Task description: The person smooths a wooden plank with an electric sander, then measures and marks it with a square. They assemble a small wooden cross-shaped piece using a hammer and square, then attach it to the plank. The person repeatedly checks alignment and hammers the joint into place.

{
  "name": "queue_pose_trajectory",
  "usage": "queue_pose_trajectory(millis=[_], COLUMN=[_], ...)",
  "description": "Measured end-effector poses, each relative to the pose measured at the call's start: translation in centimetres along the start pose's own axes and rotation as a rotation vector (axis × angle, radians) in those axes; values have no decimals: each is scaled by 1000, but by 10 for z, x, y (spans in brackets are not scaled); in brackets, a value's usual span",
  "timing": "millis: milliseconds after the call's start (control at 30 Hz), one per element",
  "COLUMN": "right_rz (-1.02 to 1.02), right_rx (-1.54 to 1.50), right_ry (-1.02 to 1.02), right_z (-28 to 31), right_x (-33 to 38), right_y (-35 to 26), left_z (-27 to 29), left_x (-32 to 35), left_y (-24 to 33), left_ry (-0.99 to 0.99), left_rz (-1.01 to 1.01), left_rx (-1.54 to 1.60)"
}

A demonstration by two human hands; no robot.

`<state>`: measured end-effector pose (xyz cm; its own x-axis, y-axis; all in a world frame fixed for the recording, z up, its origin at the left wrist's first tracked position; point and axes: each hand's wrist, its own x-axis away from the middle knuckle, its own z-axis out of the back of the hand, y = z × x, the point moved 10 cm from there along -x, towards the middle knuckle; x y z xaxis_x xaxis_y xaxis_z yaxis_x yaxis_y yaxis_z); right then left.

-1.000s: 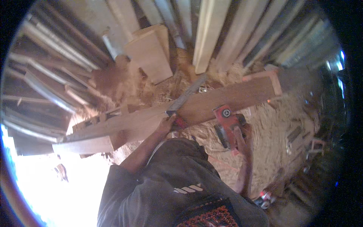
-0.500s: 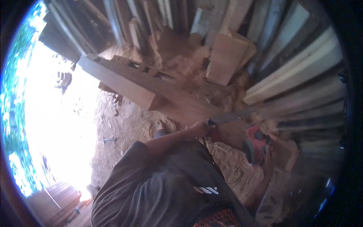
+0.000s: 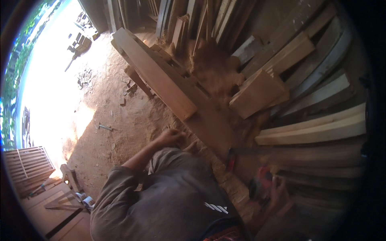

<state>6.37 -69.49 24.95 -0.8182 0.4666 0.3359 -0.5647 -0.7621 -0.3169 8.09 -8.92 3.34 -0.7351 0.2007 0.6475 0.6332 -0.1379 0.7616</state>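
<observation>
My left hand (image 3: 171, 137) rests knuckles up on sawdust at the near end of a long thick plank (image 3: 161, 80), fingers curled down. What is under them is hidden. A handsaw with a red handle (image 3: 230, 160) lies on a darker plank (image 3: 209, 120) between my hands. My right hand (image 3: 277, 189) grips a red power tool (image 3: 260, 182) low on the right, on a sawdust-covered board.
Many boards lean and lie stacked at the back and right (image 3: 317, 128). A short wood block (image 3: 257, 94) sits on a sawdust heap. Bare dirt ground (image 3: 116, 120) spreads left, with a small tool (image 3: 104, 127). A wooden slatted frame (image 3: 28, 164) stands at lower left.
The view has swung round, bringing the bright yard into view. The hand that held the saw has let go; the saw now lies on the plank. My right hand has come into view on the red tool.
</observation>
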Motion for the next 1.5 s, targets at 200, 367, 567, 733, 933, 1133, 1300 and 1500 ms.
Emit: queue_pose_trajectory(millis=[200, 367, 567, 733, 933, 1133, 1300, 1500], right_rz=[601, 1173, 1072, 1085, 1038, 929, 881, 986], right_rx=[-522, -12, 238, 161, 177, 379, 360, 46], right_ry=[-84, -195, -261, -216, -273, -345, 38, 159], right_z=[-98, -217, -270, -258, -230, -182, -151, -166], right_x=[12, 118, 125, 131, 139, 66, 10, 19], right_y=[-331, -535, -553, -537, -484, -428, -460, -499], left_z=[226, 315, 340, 352, 280, 195, 183, 247], left_x=[61, 52, -16, -65, -51, 0, -6, -31], left_y=[121, 229, 281, 258, 242, 220, 218, 221], left_ry=[790, 902, 417, 223, 168, 7, 151, 283], left_rz=[-459, -469, -387, -316, -589, -708, -601, -370], left_rx=[-308, -753, -1327, -1734, -1781, -1455, -1311, -1025])
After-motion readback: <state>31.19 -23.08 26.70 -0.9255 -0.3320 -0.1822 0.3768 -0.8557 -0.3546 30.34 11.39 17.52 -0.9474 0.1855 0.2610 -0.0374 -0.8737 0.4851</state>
